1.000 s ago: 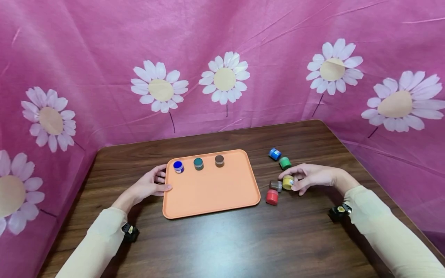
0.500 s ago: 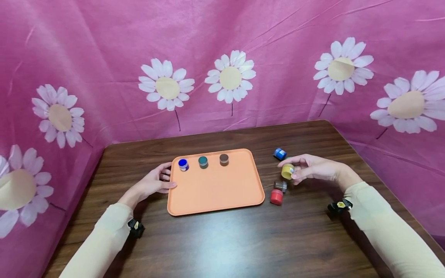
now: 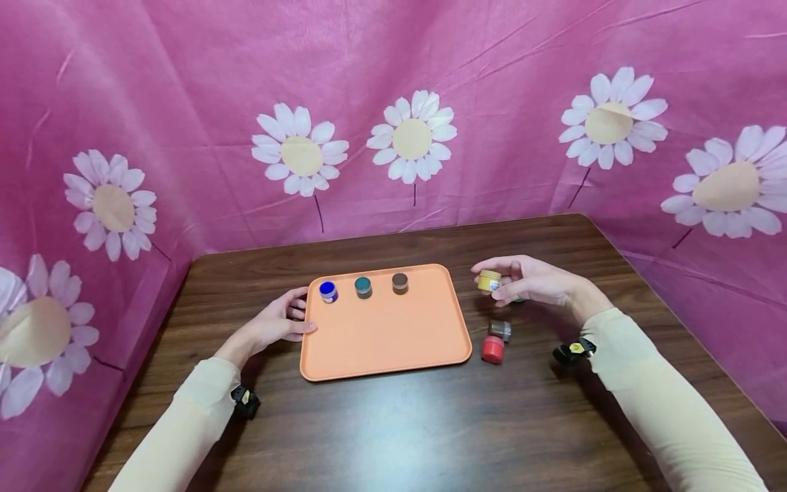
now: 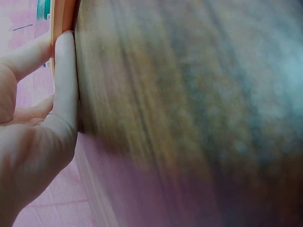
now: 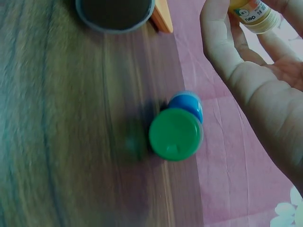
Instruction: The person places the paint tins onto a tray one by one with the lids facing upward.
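Note:
My right hand pinches a yellow paint jar between thumb and fingers, held above the table to the right of the orange tray. Its label faces the camera in the right wrist view, where the jar is partly cut off. With my left hand I grip the tray's left edge, thumb on the rim. Along the tray's far side stand a dark blue jar, a dark green jar and a brown jar, spaced apart.
Right of the tray are a second brown jar and a red jar, close together. A green jar and a lighter blue jar are mostly hidden behind my right hand in the head view. Flowered pink cloth surrounds the table.
The right hand has lifted the yellow jar from beside the brown one and carried it up and leftward, toward the tray. My left hand stays on the tray edge.

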Action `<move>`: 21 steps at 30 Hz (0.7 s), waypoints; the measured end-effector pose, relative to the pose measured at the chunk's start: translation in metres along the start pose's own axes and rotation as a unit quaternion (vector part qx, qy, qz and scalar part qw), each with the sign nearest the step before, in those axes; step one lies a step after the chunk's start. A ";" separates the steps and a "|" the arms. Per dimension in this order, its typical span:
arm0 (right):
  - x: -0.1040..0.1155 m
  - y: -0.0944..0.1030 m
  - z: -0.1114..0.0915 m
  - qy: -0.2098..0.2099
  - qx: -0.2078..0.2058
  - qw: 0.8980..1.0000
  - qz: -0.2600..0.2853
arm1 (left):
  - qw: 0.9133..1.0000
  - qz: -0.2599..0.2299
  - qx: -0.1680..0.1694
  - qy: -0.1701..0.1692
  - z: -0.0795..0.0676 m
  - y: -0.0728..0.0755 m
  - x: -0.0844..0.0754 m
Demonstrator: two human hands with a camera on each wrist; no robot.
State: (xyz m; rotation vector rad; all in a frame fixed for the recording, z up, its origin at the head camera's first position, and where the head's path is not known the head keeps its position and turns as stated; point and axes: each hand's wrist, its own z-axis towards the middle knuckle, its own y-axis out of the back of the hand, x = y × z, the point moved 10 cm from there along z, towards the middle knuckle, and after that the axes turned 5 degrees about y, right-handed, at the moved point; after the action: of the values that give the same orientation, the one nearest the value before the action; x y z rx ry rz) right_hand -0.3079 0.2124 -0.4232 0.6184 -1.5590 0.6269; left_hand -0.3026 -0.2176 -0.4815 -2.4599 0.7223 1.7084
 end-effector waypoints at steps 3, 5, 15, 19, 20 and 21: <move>0.002 -0.001 0.004 -0.003 -0.002 1.000 -0.002 | 1.000 0.000 -0.001 -0.001 -0.001 0.001 -0.001; 0.003 -0.002 0.005 -0.007 -0.001 1.000 -0.006 | 1.000 0.000 0.000 -0.002 -0.001 0.001 -0.002; 0.001 -0.007 0.013 -0.025 0.012 1.000 -0.011 | 1.000 -0.002 0.002 -0.005 0.000 0.001 -0.002; 0.002 -0.007 0.016 -0.035 0.007 0.999 -0.025 | 1.000 -0.003 0.001 -0.004 -0.001 0.000 0.000; 0.002 -0.008 0.016 -0.036 0.009 0.999 -0.027 | 1.000 -0.003 0.003 -0.002 -0.001 0.000 0.001; 0.003 -0.008 0.016 -0.039 0.011 0.999 -0.030 | 1.000 -0.002 0.004 -0.001 -0.001 -0.001 0.001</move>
State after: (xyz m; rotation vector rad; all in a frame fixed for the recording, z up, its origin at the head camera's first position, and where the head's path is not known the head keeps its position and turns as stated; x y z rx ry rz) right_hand -0.3138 0.1950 -0.4214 0.7097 -1.6018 0.5819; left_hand -0.3008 -0.2177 -0.4823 -2.4521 0.7218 1.7017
